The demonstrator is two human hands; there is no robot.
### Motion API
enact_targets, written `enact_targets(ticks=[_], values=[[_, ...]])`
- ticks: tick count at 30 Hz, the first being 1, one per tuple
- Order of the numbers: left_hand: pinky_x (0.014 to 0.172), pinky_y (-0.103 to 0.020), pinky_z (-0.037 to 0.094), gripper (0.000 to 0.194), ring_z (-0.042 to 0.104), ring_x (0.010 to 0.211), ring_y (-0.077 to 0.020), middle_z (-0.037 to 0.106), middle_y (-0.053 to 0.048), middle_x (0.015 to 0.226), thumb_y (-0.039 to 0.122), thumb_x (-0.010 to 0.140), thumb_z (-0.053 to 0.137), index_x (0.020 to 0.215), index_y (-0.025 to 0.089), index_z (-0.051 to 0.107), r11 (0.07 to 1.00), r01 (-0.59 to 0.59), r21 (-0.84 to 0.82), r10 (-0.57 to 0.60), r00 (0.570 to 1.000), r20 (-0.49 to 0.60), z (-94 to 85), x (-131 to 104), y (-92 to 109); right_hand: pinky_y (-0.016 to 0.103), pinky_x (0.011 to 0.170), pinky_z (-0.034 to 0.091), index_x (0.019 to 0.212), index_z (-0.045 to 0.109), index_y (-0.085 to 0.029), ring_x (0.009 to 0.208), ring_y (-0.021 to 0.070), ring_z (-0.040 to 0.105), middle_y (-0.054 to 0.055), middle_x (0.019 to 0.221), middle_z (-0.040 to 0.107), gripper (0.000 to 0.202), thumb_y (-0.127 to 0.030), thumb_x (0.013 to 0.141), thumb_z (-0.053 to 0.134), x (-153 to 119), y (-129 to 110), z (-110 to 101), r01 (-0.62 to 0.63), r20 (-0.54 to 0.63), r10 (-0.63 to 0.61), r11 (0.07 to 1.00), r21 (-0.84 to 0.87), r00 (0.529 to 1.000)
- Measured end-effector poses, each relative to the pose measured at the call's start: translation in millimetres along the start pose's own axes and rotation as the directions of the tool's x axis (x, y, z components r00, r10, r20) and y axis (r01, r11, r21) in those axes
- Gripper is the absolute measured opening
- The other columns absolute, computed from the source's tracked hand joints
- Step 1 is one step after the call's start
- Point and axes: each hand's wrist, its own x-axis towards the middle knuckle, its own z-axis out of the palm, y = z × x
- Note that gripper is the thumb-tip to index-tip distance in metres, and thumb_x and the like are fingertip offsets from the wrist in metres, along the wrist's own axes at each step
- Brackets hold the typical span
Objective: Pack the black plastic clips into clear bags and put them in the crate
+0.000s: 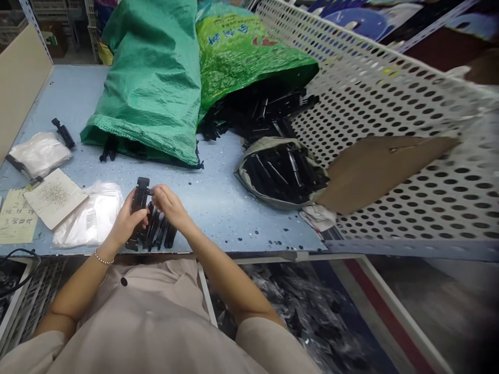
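Observation:
My left hand [125,220] is closed around a long black plastic clamp-like part [141,194], which it holds upright at the table's front edge. Beside the part's upper end, the fingers of my right hand [168,205] are pinched together. Whatever lies between those fingertips is too small to make out. Several similar black parts [159,232] lie side by side on the blue table [210,208], just under and between my hands. To the left of my left hand rests a stack of clear plastic bags [97,208].
A green woven sack [156,78] and a bright green bag [249,57] spill black parts at the back. An olive pouch [249,182] full of black parts stands right, near a white perforated panel [390,104]. Left lie a speckled tile [58,197] and a handwritten note [17,218].

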Motion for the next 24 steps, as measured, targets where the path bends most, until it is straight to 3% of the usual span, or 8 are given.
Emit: enact_targets(ticks=[3,6,8,11,14,17,20,24], values=[[0.055,-0.024,0.051,0.088,0.062,0.062,-0.0122,0.063,-0.002,0.091,0.042,0.083,0.068,0.156,0.024,0.022,0.988,0.085,-0.126,-0.079,0.996,0.049,0.9,-2,10,0.035,0.076,0.045,0.101,0.058,-0.021,0.09,0.0234,0.053,0.011,0.095,0.06,0.036,-0.051,0.101,0.04,0,0,-21,0.268,0.02,-0.299,0.821,-0.505,0.954],[0.053,-0.023,0.05,0.089,0.061,0.06,-0.0115,0.063,-0.001,0.088,0.041,0.083,0.067,0.157,0.025,0.02,0.982,0.114,-0.15,-0.104,0.991,0.079,6.5,-6,14,0.038,0.079,0.044,0.09,0.059,-0.02,0.088,0.0251,0.052,0.012,0.089,0.059,0.037,-0.049,0.101,0.038,2,0,-31,0.38,0.143,-0.377,0.687,-0.619,0.915],[0.054,-0.023,0.05,0.089,0.061,0.061,-0.0115,0.063,-0.001,0.088,0.04,0.084,0.067,0.157,0.026,0.02,0.985,0.103,-0.139,-0.094,0.993,0.072,10.0,-8,11,0.036,0.075,0.044,0.082,0.056,-0.022,0.082,0.0229,0.052,0.009,0.081,0.057,0.042,-0.056,0.099,0.039,3,0,-28,0.363,0.122,-0.352,0.779,-0.512,0.928],[0.054,-0.024,0.051,0.089,0.061,0.061,-0.0124,0.063,-0.001,0.088,0.039,0.083,0.068,0.158,0.027,0.02,0.991,0.079,-0.11,-0.074,0.996,0.047,11.0,-7,6,0.03,0.059,0.039,0.074,0.048,-0.023,0.061,0.016,0.045,0.001,0.065,0.047,0.052,-0.067,0.096,0.034,2,0,-16,0.109,0.035,-0.106,0.99,-0.094,0.994],[0.056,-0.026,0.053,0.088,0.062,0.063,-0.0138,0.064,-0.001,0.086,0.038,0.081,0.069,0.156,0.025,0.024,0.99,0.085,-0.111,-0.087,0.996,-0.011,5.5,-2,2,0.026,0.049,0.032,0.076,0.047,-0.023,0.049,0.0121,0.036,-0.005,0.057,0.041,0.056,-0.072,0.095,0.027,-6,-2,-5,-0.147,0.129,0.124,0.971,0.187,0.984],[0.064,-0.026,0.055,0.07,0.065,0.069,-0.0143,0.066,-0.001,0.084,0.039,0.082,0.065,0.146,0.022,0.041,0.985,0.071,-0.158,-0.089,0.99,-0.107,-2.6,4,1,0.027,0.059,0.039,0.086,0.054,-0.021,0.063,0.0144,0.051,0.0,0.071,0.056,0.054,-0.07,0.096,0.034,-28,-7,5,0.016,0.181,-0.004,0.998,-0.064,0.984],[0.066,-0.025,0.054,0.049,0.065,0.071,-0.0135,0.066,-0.001,0.086,0.04,0.085,0.062,0.129,0.02,0.054,0.983,0.043,-0.177,-0.07,0.986,-0.15,-8.1,8,-1,0.03,0.07,0.04,0.09,0.058,-0.019,0.082,0.02,0.058,0.009,0.088,0.065,0.046,-0.06,0.099,0.038,-53,-8,17,0.272,0.258,-0.174,0.866,-0.419,0.95],[0.078,-0.03,0.056,0.047,0.068,0.093,-0.02,0.068,-0.007,0.106,0.043,0.087,0.06,0.128,0.021,0.057,0.999,-0.012,-0.052,0.001,0.979,-0.202,-17.7,10,-14,0.028,0.065,0.036,0.098,0.059,-0.02,0.076,0.0192,0.061,0.008,0.087,0.068,0.038,-0.043,0.106,0.03,-58,-2,25,0.203,0.264,-0.058,0.801,-0.563,0.963]])
